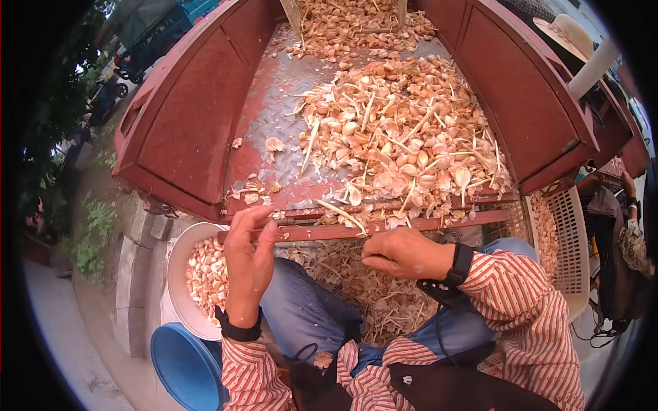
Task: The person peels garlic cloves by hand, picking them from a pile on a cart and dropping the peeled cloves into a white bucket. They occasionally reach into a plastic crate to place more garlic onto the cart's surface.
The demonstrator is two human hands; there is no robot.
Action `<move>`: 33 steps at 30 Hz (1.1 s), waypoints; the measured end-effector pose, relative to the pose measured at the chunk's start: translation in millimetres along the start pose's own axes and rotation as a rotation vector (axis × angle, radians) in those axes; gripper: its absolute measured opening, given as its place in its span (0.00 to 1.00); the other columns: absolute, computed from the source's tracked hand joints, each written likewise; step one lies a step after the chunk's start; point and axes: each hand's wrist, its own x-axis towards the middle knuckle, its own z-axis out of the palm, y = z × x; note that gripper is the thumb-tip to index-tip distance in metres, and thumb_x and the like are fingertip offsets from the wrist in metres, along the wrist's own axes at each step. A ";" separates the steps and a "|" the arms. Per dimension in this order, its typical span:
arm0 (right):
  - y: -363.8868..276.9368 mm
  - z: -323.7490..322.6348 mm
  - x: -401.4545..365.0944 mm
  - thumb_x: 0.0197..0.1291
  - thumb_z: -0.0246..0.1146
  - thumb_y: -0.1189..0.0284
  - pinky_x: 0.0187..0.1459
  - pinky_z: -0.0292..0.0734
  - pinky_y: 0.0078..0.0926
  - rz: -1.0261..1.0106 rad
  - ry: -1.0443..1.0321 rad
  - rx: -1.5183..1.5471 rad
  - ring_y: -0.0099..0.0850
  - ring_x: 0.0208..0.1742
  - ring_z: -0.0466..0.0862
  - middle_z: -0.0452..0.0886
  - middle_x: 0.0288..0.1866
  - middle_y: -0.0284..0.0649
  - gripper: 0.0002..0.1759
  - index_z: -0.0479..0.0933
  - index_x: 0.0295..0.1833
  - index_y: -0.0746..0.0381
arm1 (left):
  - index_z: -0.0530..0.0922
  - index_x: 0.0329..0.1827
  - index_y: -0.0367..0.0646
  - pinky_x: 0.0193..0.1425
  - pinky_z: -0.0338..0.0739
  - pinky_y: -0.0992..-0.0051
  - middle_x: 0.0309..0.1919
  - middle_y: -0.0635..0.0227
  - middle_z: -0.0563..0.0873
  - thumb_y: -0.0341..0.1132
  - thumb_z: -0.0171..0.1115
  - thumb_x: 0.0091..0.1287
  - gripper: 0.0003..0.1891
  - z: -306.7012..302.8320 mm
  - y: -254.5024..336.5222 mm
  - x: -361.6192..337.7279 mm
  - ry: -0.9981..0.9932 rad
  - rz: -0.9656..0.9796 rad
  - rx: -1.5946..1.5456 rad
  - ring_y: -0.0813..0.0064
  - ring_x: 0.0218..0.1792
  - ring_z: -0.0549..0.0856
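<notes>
My left hand (250, 264) is at the left end of the red cart bed's edge, over the rim of a white bowl (173, 274) of peeled-apart garlic cloves (205, 274). Its fingers are stretched upward, with the thumb apart and nothing visible between them. In front of the bed's edge, my right hand (409, 253) is curled closed with its knuckles up; whatever is inside the fingers is hidden. Just beyond it lies a broad heap of garlic cloves, skins and dry stems (411, 137). One loose garlic stem (343, 214) rests across the edge between my hands.
Red side panels (185, 116) flank the cart bed (257, 130). A blue bucket (185, 366) stands below the bowl. At right is a cream plastic basket (572, 240) holding cloves. Skins and stems litter the ground (391, 308) between my knees. A person sits at far right.
</notes>
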 end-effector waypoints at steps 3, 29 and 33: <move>0.9 -5.2 7.2 0.56 0.60 0.69 0.34 0.72 0.40 -0.090 0.133 0.044 0.45 0.32 0.79 0.77 0.28 0.46 0.09 0.73 0.33 0.64 | 0.77 0.44 0.35 0.42 0.76 0.72 0.43 0.57 0.79 0.25 0.58 0.58 0.11 76.2 28.2 62.7 -0.165 0.233 0.195 0.68 0.40 0.81; 27.8 -16.4 -17.5 0.56 0.59 0.74 0.38 0.76 0.26 -0.055 0.476 0.629 0.30 0.35 0.82 0.81 0.34 0.42 0.15 0.72 0.49 0.69 | 0.74 0.51 0.35 0.34 0.79 0.79 0.35 0.62 0.77 0.17 0.59 0.54 0.19 115.2 59.8 -2.9 -0.246 0.306 0.047 0.73 0.31 0.82; -13.8 -46.4 -81.1 0.59 0.58 0.75 0.39 0.75 0.18 0.100 0.600 0.806 0.20 0.37 0.80 0.79 0.36 0.37 0.13 0.72 0.48 0.70 | 0.71 0.55 0.35 0.33 0.79 0.78 0.39 0.60 0.79 0.19 0.62 0.54 0.23 127.8 96.8 -10.7 -0.300 0.339 -0.186 0.74 0.32 0.82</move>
